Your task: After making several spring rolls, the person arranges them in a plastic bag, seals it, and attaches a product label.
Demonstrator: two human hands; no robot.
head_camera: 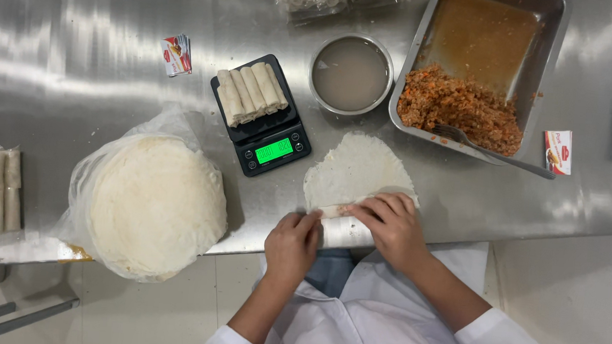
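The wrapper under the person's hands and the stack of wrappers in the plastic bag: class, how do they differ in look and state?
The wrapper under the hands is a single thin sheet lying on the steel table, while the stack of wrappers is a thick pile on an opened plastic bag. The single wrapper's near edge is rolled up under the left hand and right hand; the stack lies flat and untouched. Both are round and pale white.

We wear a white coat with long sleeves pushed up our forearms below the desk (113, 51) edge, blue trousers beneath.
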